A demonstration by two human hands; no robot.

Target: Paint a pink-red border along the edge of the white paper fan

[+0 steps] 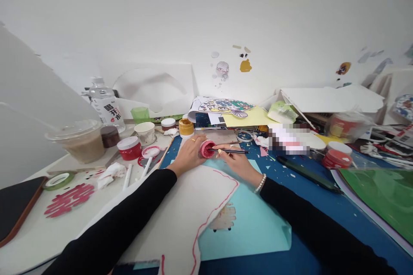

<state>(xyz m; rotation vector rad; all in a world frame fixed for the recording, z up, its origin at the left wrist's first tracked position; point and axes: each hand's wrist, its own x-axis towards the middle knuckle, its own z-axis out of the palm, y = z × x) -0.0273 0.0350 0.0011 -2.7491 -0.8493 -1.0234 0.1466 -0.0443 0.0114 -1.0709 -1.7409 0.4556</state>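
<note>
My left hand (191,153) is wrapped round a small jar of red paint (208,149), tilted so its mouth faces me. Pinched in my right hand (237,162) is a thin black paintbrush (230,151), its tip inside the jar's mouth. Under my forearms lies a large white cut-out board (174,206) with a red painted line along its right edge. Beneath that board is a light blue sheet (251,232). A small brownish cut-out piece (225,217) rests on the blue sheet beside the board's edge.
On the left stand a lidded drink cup (80,148), a water bottle (105,107), a red paint jar (129,149) and a paper cup (145,133). An open yellow paint jar (186,128) is behind my left hand. A dark green utility knife (306,174) lies to the right.
</note>
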